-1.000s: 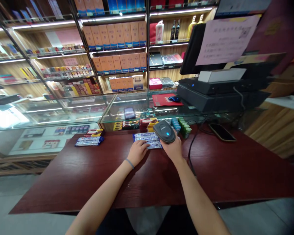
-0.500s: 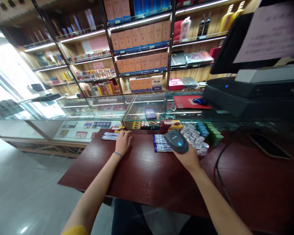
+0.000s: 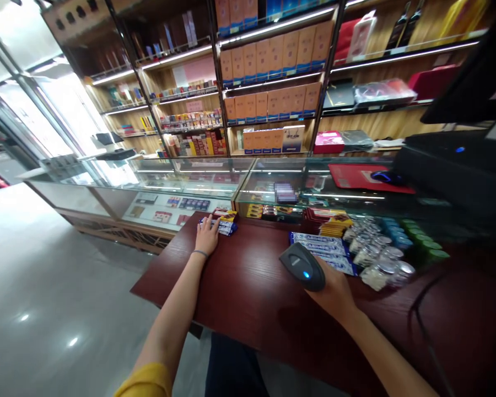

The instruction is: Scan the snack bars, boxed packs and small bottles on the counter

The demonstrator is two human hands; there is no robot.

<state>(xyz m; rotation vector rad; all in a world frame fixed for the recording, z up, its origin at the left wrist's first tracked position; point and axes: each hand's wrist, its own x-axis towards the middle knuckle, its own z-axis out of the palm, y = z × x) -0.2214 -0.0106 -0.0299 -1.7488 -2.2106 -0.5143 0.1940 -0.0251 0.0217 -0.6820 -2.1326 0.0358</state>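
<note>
My right hand (image 3: 334, 289) is wrapped round a black barcode scanner (image 3: 302, 267) with a lit blue light. Its head points forward-left, above the dark red table (image 3: 248, 275). Just beyond the scanner lies a row of blue-and-white snack bars (image 3: 320, 242), partly covered by scanner and hand. At the table's far left, my left hand (image 3: 207, 237) rests with fingers stretched over a few more blue-and-white bars (image 3: 227, 228). Whether the fingers press on these bars I cannot tell. A yellow-and-red packet (image 3: 225, 215) lies behind them.
Clear jars with silver lids (image 3: 380, 270), blue cans (image 3: 397, 234) and green cans (image 3: 427, 245) stand right of the bars, beside yellow-brown packets (image 3: 334, 225). A glass display case (image 3: 215, 176) borders the table's back. A black cable (image 3: 421, 314) lies at right, below a dark checkout machine (image 3: 438, 171).
The camera view has turned left. My left hand has moved onto the left-hand bars with its fingers spread. The scanner has come back a little toward me, showing more of the row of bars.
</note>
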